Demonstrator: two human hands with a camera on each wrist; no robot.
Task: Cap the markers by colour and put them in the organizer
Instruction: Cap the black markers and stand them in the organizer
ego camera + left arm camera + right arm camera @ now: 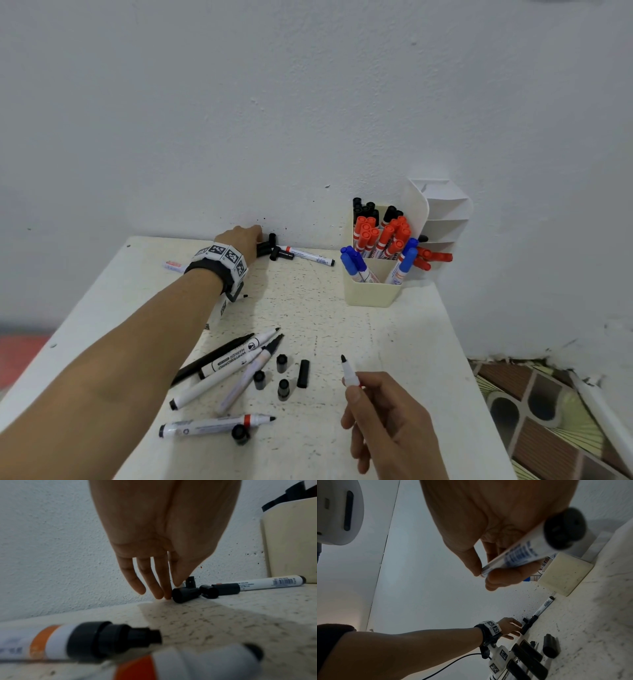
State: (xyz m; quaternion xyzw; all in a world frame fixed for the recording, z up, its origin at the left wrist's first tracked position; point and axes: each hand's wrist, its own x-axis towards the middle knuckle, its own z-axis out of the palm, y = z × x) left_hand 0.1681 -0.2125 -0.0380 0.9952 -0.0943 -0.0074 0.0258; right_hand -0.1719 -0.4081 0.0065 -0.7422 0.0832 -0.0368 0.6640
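free: table (pixel 411 342) centre | blocked: caps (pixel 281 363), markers (pixel 219 370) near edge

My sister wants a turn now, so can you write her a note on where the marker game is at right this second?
Left hand: stretched to the back of the table by the wall, straight fingertips on a black cap in a small heap of caps; nothing gripped yet.
Right hand: pinches an uncapped black marker, tip up.
Done: the organizer already holds capped black, red and blue markers.
Left: cap the held marker, then the uncapped black markers and loose caps near the front edge. A capped marker by the wall also needs putting away.
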